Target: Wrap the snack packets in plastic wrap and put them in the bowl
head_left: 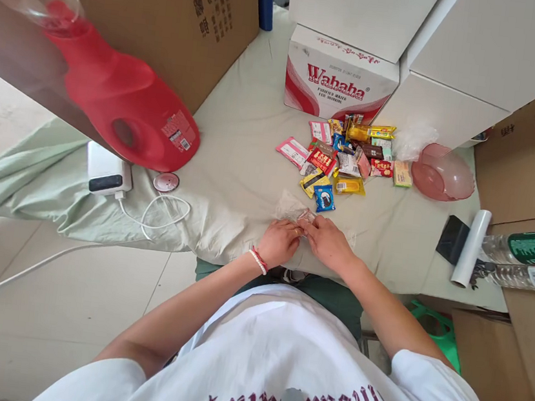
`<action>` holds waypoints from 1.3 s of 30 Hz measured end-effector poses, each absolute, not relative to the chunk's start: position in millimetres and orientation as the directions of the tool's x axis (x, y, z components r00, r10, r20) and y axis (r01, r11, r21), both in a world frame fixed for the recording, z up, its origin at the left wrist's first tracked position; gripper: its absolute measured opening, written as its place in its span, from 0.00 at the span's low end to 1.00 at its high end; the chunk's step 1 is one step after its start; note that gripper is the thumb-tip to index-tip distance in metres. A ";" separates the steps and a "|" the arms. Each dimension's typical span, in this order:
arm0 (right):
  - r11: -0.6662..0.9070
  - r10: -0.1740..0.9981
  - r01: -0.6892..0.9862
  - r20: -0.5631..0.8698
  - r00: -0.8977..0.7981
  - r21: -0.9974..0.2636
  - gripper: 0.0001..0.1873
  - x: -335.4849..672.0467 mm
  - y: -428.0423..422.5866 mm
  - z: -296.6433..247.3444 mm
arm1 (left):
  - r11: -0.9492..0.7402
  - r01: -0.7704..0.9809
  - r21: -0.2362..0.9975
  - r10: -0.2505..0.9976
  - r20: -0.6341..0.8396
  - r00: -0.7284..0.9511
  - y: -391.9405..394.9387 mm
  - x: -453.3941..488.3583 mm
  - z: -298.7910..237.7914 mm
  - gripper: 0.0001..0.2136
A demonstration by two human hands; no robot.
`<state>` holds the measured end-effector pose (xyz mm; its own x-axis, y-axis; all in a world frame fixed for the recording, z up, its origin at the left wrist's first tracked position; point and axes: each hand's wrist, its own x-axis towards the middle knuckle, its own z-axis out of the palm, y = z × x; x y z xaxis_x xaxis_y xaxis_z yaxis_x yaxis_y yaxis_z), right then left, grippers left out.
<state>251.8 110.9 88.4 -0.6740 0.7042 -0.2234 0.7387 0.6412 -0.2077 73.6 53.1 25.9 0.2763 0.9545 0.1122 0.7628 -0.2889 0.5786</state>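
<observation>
My left hand (280, 244) and my right hand (327, 241) meet at the table's near edge, fingers closed. Between their fingertips is a small reddish-brown wrapped snack (306, 217), its kind too small to make out. A clear plastic bag (290, 206) lies against the left fingers, and I cannot tell whether that hand grips it. Just beyond the hands spreads a pile of wrapped snacks, among them a blue packet (325, 198), a yellow and black packet (314, 182), a red packet (322, 161) and a pink and white packet (293, 152).
Right of the snacks stand a pink plastic bowl (443, 173) and a crumpled clear bag (417, 143). A Wahaba-style red and white carton (341, 79) is behind. At left are a red jug (133, 106) and a white power bank (108, 169) with cable; bottles (534, 249) lie at right.
</observation>
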 end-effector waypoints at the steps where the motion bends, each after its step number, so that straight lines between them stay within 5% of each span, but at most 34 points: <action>1: 0.638 0.709 0.746 -0.234 -0.666 -0.192 0.25 252.1 104.4 84.4 | -0.266 0.707 0.655 0.962 0.139 0.233 50.6 66.2 22.1 0.15; 6: 0.625 0.734 0.760 -0.197 -0.650 -0.178 0.28 254.6 92.0 67.6 | 0.127 0.557 0.821 0.874 0.173 -0.454 49.4 34.4 9.6 0.14; 9: 0.595 0.754 0.773 -0.180 -0.631 -0.220 0.29 254.1 90.4 64.7 | 0.289 0.616 0.733 0.816 0.148 -0.559 58.8 34.8 8.1 0.17; 12: 0.578 0.766 0.774 -0.153 -0.624 -0.258 0.29 253.9 88.5 63.3 | 0.323 0.673 0.666 0.863 0.084 -0.497 68.8 48.7 7.7 0.18; 16: 0.570 0.772 0.755 -0.104 -0.628 -0.325 0.28 256.5 86.2 56.2 | 0.130 0.677 0.725 0.928 0.151 -0.340 76.1 76.5 15.9 0.06; 24: 0.559 0.721 0.517 0.073 -0.689 -0.648 0.18 296.7 59.5 42.6 | -0.346 0.700 0.625 0.938 0.232 0.256 62.3 118.1 33.8 0.15; 27: 0.411 0.781 0.494 0.017 -0.624 -0.766 0.13 325.5 50.0 44.7 | -0.445 0.717 0.536 0.895 0.249 0.370 54.2 113.3 22.1 0.19; 32: 0.148 0.988 0.796 0.117 -0.098 -0.588 0.23 350.2 66.7 38.7 | -0.470 0.734 0.490 0.883 0.244 0.402 49.7 108.6 3.8 0.29; 35: 0.165 0.986 0.864 0.068 -0.150 -0.475 0.24 347.5 79.4 34.3 | -0.463 0.744 0.483 0.886 0.249 0.390 52.0 108.4 0.2 0.30; 39: 0.143 0.971 0.786 -0.069 -0.230 -0.601 0.09 335.1 88.9 49.8 | -0.487 0.747 0.453 0.873 0.272 0.405 52.7 108.1 2.2 0.25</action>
